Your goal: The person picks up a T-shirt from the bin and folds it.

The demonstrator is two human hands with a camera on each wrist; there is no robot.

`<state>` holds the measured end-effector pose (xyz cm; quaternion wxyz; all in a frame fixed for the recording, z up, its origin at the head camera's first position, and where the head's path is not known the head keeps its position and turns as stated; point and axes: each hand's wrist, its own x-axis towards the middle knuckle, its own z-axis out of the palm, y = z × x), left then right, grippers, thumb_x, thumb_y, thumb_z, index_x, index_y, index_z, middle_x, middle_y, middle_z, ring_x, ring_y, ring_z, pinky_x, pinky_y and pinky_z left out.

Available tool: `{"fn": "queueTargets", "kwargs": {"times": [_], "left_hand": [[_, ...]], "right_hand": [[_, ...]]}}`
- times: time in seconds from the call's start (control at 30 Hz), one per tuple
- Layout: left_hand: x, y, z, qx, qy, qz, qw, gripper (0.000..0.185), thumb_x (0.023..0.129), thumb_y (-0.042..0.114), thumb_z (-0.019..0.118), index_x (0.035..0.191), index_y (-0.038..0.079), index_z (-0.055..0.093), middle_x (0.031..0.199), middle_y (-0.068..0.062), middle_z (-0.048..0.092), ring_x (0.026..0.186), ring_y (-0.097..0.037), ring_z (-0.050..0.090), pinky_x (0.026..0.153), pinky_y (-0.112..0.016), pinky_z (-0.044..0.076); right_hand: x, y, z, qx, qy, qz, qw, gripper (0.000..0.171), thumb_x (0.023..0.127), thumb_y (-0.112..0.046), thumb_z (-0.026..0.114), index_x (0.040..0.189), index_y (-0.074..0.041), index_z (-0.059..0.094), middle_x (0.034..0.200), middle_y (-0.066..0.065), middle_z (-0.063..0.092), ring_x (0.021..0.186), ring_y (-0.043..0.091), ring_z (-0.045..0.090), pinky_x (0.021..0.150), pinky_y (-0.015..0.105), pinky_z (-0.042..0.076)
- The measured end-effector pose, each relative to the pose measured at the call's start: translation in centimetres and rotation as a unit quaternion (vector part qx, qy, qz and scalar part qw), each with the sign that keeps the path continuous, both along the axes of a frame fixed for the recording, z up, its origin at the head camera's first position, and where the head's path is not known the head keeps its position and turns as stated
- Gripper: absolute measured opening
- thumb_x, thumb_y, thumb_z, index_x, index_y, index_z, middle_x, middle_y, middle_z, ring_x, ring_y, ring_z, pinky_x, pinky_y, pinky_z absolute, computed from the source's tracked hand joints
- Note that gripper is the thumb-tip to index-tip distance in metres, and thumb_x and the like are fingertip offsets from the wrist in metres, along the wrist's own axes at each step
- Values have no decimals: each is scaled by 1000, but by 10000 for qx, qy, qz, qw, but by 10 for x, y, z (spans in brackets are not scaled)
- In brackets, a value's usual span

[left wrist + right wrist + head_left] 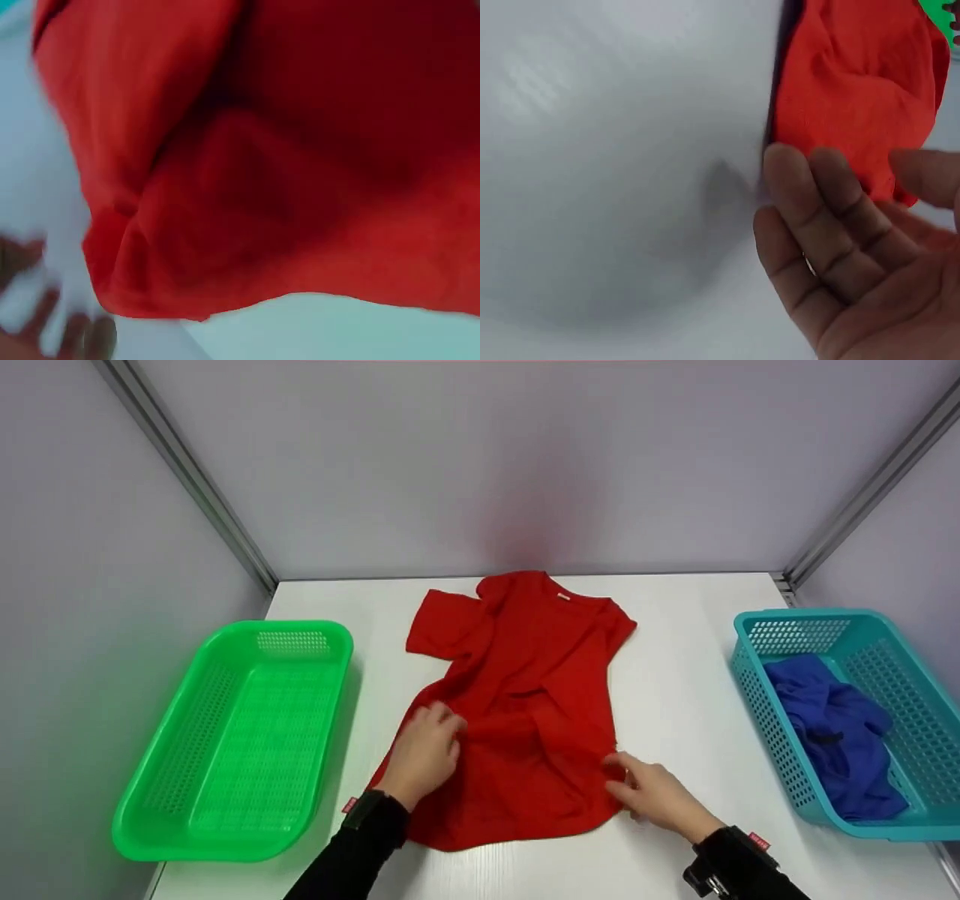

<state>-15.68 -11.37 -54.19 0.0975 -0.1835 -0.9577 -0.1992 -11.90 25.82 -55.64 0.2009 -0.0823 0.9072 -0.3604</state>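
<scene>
The red short-sleeved cloth T-shirt (525, 682) lies creased, neck toward the pale back wall (525, 450), on a white tabletop (682, 675), between a bright green perforated plastic basket (247, 735) at left and a teal perforated plastic basket (926, 727) holding crumpled blue cloth (840, 772) at right. The left hand (424, 750) is over the shirt's lower left side, fingers blurred, loosely bent; whether they touch cannot be told. The right hand (660, 795), thumb spread from gently curved fingers, is at its lower right edge; contact is unclear.
</scene>
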Motion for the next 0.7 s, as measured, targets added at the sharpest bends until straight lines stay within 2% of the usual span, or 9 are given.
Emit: {"fn": "queueTargets", "kwargs": {"times": [0.07, 0.13, 0.2, 0.3, 0.37, 0.47, 0.53, 0.57, 0.7], "left_hand": [[15, 6, -9, -634, -323, -917, 9932, 21, 96, 11, 70, 116, 14, 75, 115, -8, 65, 103, -30, 60, 88, -43, 56], [29, 8, -18, -1132, -800, -1403, 9804, 31, 99, 20, 71, 130, 18, 72, 129, -7, 64, 115, -30, 60, 95, -45, 56], [37, 6, -25, -1474, -1132, -1473, 9715, 43, 100, 28, 70, 143, 24, 65, 147, -9, 56, 133, -35, 54, 104, -56, 52], [44, -2, -31, -1592, -1472, -1261, 9680, 59, 97, 38, 75, 152, 31, 56, 163, -11, 41, 149, -43, 39, 109, -73, 41], [45, -9, -33, -1490, -1656, -1200, 9675, 63, 95, 42, 76, 154, 35, 54, 167, -11, 36, 154, -43, 33, 110, -79, 35], [44, -19, -34, -1355, -1876, -1260, 9647, 72, 90, 46, 80, 155, 36, 52, 169, -12, 33, 156, -42, 29, 110, -82, 30], [42, -25, -35, -1335, -2000, -1288, 9621, 78, 87, 50, 83, 157, 36, 50, 169, -12, 32, 157, -42, 27, 110, -84, 28], [41, -28, -34, -1325, -2075, -1280, 9607, 81, 85, 52, 84, 157, 36, 49, 169, -12, 31, 157, -42, 25, 110, -84, 27], [35, -40, -29, -1292, -2456, -1140, 9539, 82, 86, 47, 85, 158, 35, 48, 169, -9, 30, 158, -47, 20, 112, -85, 24]], "right_hand": [[3, -4, -2, 555, 318, 572, 9963, 35, 96, -21, 75, 126, -5, 66, 74, -2, 64, 64, 15, 58, 62, 32, 49], [5, -8, -4, 947, 970, 909, 9866, 30, 92, -20, 80, 117, -6, 71, 81, -3, 67, 71, 15, 60, 67, 33, 52], [5, -10, -10, 1178, 1889, 1198, 9675, 32, 88, -16, 84, 116, -8, 72, 93, -2, 68, 81, 17, 61, 72, 36, 54], [6, -14, -22, 1415, 3152, 1706, 9228, 53, 83, -23, 90, 131, -15, 69, 114, 4, 64, 102, 24, 62, 83, 42, 57], [9, -17, -31, 1561, 3635, 2114, 8938, 65, 80, -34, 91, 139, -21, 65, 118, 6, 58, 107, 26, 57, 84, 43, 54], [13, -24, -40, 1747, 4040, 2304, 8679, 51, 81, -38, 89, 124, -21, 69, 108, 3, 58, 99, 24, 56, 77, 39, 51], [14, -28, -40, 1767, 4147, 2124, 8670, 33, 82, -30, 89, 104, -17, 68, 94, 1, 60, 88, 21, 54, 71, 35, 47], [14, -30, -38, 1731, 4059, 2002, 8748, 27, 82, -24, 88, 95, -16, 65, 87, -1, 60, 81, 20, 54, 68, 34, 45], [14, -31, -21, 1165, 2616, 2137, 9340, 22, 87, -13, 83, 82, -15, 62, 71, -7, 62, 66, 10, 53, 62, 28, 44]]}}
